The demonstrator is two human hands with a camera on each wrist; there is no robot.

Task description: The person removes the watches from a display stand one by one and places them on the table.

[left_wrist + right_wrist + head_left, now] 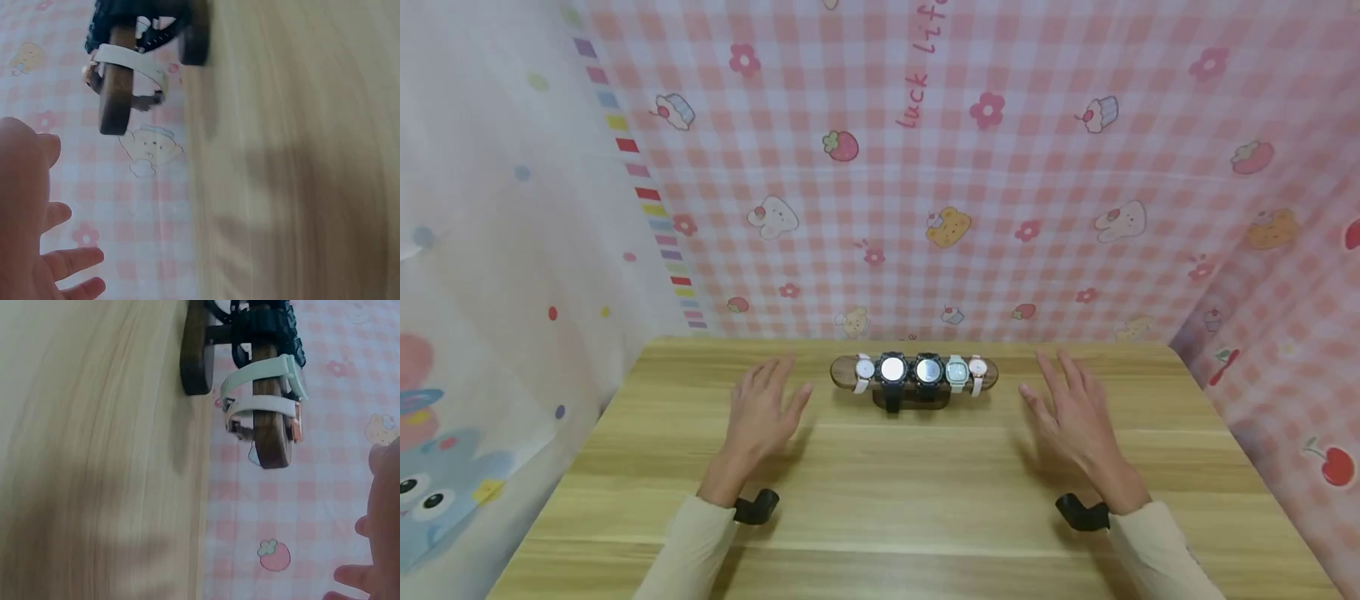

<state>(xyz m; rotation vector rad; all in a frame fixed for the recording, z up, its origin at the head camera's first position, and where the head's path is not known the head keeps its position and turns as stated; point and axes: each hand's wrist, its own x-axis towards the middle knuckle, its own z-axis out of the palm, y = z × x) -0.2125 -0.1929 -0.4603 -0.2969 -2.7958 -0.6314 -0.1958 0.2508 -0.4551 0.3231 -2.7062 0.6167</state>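
A dark wooden watch stand sits near the back edge of the table. Several watches hang on its bar: a white-strapped watch at the left end, two black watches in the middle, then a mint square watch and a white watch with a rose-gold case. To the left of the stand, my left hand hovers with fingers spread, touching nothing. My right hand is likewise held apart from the stand on its right side, fingers extended. Neither hand holds anything.
The wooden table reaches back to a pink checked cloth hung behind it. A white patterned cloth hangs at the left, and more pink cloth at the right. Black wrist mounts project from both sleeves.
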